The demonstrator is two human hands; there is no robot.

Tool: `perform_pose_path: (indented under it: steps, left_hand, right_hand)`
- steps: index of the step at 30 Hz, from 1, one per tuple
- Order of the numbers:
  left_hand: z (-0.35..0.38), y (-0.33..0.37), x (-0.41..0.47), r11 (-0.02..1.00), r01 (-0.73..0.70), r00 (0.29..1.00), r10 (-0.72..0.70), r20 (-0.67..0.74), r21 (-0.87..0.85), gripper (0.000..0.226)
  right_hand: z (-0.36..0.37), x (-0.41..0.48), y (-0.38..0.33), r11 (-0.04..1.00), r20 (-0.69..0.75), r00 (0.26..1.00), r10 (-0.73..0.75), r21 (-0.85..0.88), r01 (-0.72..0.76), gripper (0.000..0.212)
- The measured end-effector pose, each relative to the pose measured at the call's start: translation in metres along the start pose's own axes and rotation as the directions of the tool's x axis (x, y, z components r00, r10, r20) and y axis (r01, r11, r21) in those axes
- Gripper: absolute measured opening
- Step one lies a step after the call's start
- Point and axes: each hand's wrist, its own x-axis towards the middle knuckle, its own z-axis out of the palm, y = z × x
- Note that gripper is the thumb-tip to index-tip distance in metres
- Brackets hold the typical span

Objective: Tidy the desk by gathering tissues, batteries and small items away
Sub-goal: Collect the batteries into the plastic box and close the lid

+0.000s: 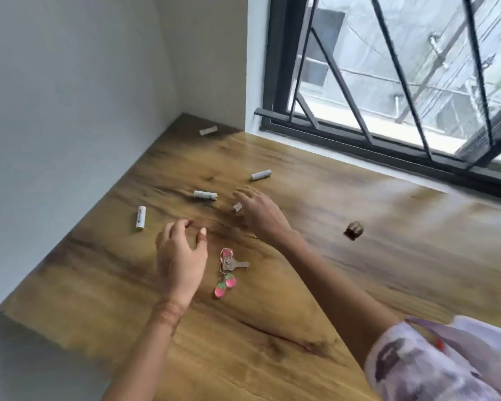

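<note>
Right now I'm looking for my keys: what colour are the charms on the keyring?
The charms are pink with green tops, shown in the head view.

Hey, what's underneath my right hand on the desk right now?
A small white scrap peeks out beside the fingers of the right hand, on the desk. The hand hides the wood beneath it, so anything else there cannot be seen.

Wooden desk (388, 285): four batteries (205, 195), keyring (227, 267) with strawberry charms, small brown object (354, 230)
</note>
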Motion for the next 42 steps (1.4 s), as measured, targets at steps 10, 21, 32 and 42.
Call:
perform_pose_path:
  steps: [10, 21, 32, 42]
  left_hand:
    - [-0.017, -0.051, 0.063, 0.921, 0.278, 0.96, -0.256, -0.116, 0.274, 0.043]
    - [0.0, -0.042, 0.084, 0.987, 0.096, 0.99, -0.108, 0.092, 0.128, 0.02]
    - [0.036, -0.014, 0.099, 0.919, -0.352, 0.902, 0.282, 0.328, 0.177, 0.023]
    - [0.03, 0.012, 0.072, 0.974, -0.194, 0.955, 0.161, 0.25, 0.113, 0.025]
  right_hand:
    - [0.023, -0.006, -0.002, 0.991, -0.094, 0.995, 0.015, -0.132, -0.027, 0.014]
    - [0.013, -0.035, -0.022, 0.986, -0.268, 0.949, 0.165, 0.032, -0.162, 0.017]
    - [-0.002, -0.075, -0.022, 0.921, -0.263, 0.892, 0.369, 0.235, -0.311, 0.017]
    - [-0.012, -0.103, -0.014, 0.743, -0.194, 0.792, 0.578, 0.526, -0.414, 0.016]
